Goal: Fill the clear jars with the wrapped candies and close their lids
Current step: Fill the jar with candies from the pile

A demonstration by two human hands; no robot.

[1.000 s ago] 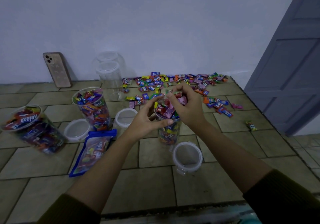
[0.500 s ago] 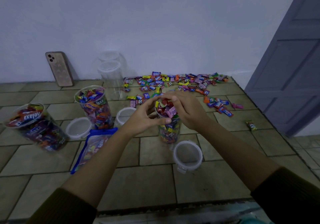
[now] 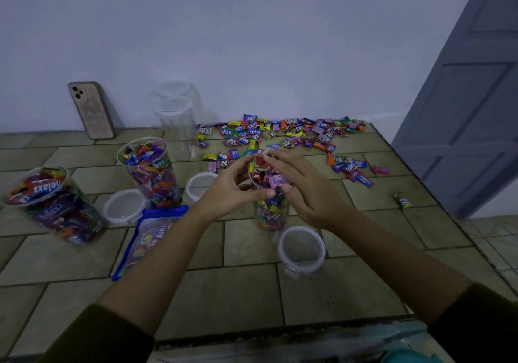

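A clear jar, heaped with wrapped candies, stands open on the tiled counter in the middle of the view. My left hand grips it near the rim, thumb across the front and fingers behind. My right hand lies over the jar's mouth with fairly straight fingers resting on the heaped candies. A loose pile of wrapped candies is spread along the wall behind the jar. The jar's round lid lies flat just in front of it.
Two filled open jars stand at the left, with two lids beside them. Two empty lidded jars and a phone stand against the wall. A candy bag lies front left. A grey door is at the right.
My right hand has come down from above the jar, where it held candies, onto the jar's mouth, and its fingers have stretched out. My left hand has stayed on the jar.
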